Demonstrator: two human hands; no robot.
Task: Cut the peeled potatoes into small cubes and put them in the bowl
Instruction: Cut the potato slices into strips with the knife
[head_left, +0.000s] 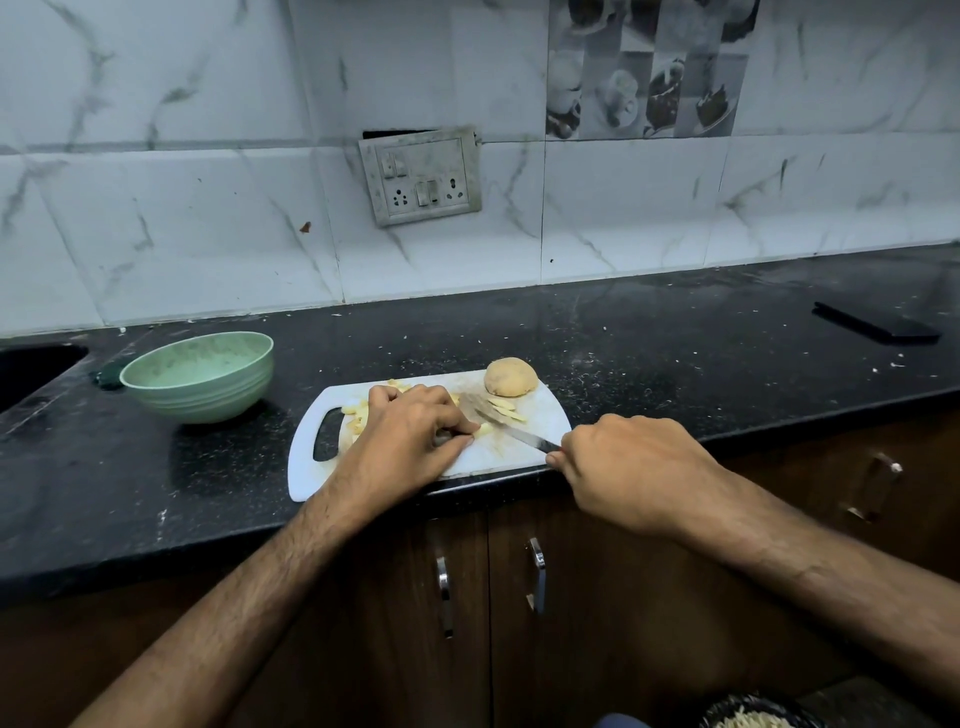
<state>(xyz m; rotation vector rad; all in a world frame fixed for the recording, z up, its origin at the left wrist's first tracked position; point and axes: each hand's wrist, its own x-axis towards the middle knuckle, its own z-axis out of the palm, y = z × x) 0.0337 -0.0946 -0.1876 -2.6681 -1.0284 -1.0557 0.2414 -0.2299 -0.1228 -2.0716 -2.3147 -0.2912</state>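
Observation:
A white cutting board (483, 457) lies at the black counter's front edge. My left hand (405, 436) rests on it with fingers curled, pinching a small pale potato piece (484, 429). My right hand (628, 467) grips the handle of a knife (511, 428); the blade lies across the board beside that piece. Potato strips (506, 408) sit behind the blade, and cut pieces (358, 418) lie near the board's handle hole. A peeled potato half (510, 376) stands at the board's far right corner. The green bowl (200, 376) stands left of the board.
A black sink (31, 374) opens at the far left. A dark phone (878, 325) lies on the counter at the back right. A switch and socket plate (421, 176) hangs on the tiled wall. Brown cabinet doors with metal handles (537, 574) are below.

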